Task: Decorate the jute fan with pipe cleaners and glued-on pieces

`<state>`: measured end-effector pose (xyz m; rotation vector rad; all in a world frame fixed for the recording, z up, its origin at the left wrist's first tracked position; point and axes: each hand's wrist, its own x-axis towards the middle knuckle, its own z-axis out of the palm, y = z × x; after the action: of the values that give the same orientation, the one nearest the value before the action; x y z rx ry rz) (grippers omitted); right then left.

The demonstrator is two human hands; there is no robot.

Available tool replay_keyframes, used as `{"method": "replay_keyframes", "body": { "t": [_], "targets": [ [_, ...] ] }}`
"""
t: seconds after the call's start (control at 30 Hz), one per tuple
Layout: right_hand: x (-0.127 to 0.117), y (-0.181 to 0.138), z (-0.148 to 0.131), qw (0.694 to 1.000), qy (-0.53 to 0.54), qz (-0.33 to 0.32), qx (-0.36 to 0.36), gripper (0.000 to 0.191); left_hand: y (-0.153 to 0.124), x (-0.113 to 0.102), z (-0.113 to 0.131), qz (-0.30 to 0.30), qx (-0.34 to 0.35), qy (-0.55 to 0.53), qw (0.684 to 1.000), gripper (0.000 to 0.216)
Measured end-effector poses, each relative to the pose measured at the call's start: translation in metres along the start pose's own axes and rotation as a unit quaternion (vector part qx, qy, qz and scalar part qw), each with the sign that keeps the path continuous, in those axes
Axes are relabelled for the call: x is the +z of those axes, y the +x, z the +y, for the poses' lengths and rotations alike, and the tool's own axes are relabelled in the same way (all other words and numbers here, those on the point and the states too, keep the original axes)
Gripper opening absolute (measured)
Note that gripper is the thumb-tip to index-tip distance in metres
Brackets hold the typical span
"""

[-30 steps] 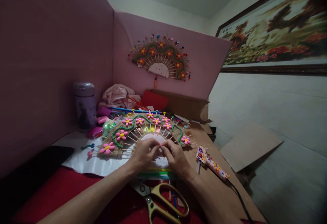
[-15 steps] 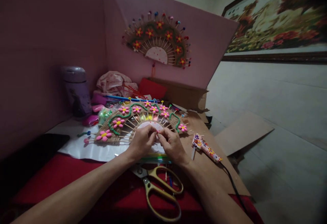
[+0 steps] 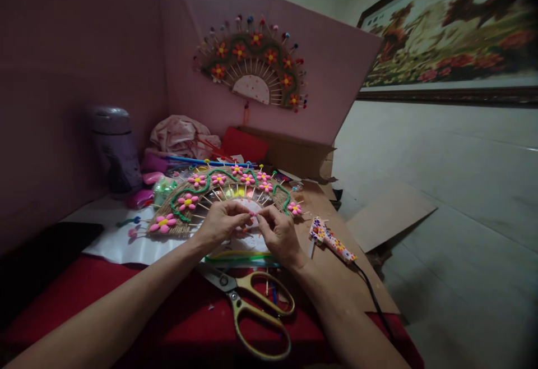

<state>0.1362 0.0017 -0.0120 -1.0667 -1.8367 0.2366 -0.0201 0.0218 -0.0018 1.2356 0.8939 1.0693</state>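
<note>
My left hand (image 3: 222,224) and my right hand (image 3: 278,235) meet fingertip to fingertip, both closed in a pinch. Something tiny and pinkish shows between them, too small to name. Just behind and below them lies a fan (image 3: 202,190) of twine and thin sticks, with pink flowers, a wavy green trim and a white dotted centre partly hidden by my hands. Yellow and green strips (image 3: 239,257) lie under my wrists. Closer to me, a pair of gold-handled scissors (image 3: 230,286) rests on the red cloth (image 3: 176,313).
To the right, a flower-patterned glue gun (image 3: 334,241) with a black cord lies on cardboard (image 3: 361,290). A purple tumbler (image 3: 115,150) stands at the left, near pink packets (image 3: 140,199). Another fan (image 3: 252,58), with orange flowers, hangs on the pink panel behind.
The view has shifted slightly, so everything sits a little further left. My left fingers have changed their pose a little; both hands remain together over the fan.
</note>
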Motion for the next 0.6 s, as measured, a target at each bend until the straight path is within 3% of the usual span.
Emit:
{"method": "replay_keyframes", "body": {
  "t": [0.17, 0.3, 0.47, 0.6],
  "targets": [
    [-0.0003, -0.0016, -0.0013, 1.0, -0.014, 0.019, -0.019, 0.012, -0.0005, -0.0004, 0.0, -0.023, -0.028, -0.067, 0.997, 0.027],
    [0.0008, -0.0049, -0.0013, 0.995, -0.051, -0.045, -0.069, 0.013, -0.0016, 0.0039, -0.0033, -0.003, -0.025, -0.1, 0.995, 0.025],
    [-0.0029, -0.0054, 0.0014, 0.984, -0.074, -0.11, -0.119, 0.015, -0.0005, 0.0054, -0.008, 0.006, 0.045, 0.017, 0.999, 0.02],
    [-0.006, -0.0019, 0.0056, 0.996, -0.003, -0.072, -0.059, 0.009, -0.0008, 0.0013, -0.0058, -0.069, 0.045, 0.068, 0.994, 0.02]
  ]
}}
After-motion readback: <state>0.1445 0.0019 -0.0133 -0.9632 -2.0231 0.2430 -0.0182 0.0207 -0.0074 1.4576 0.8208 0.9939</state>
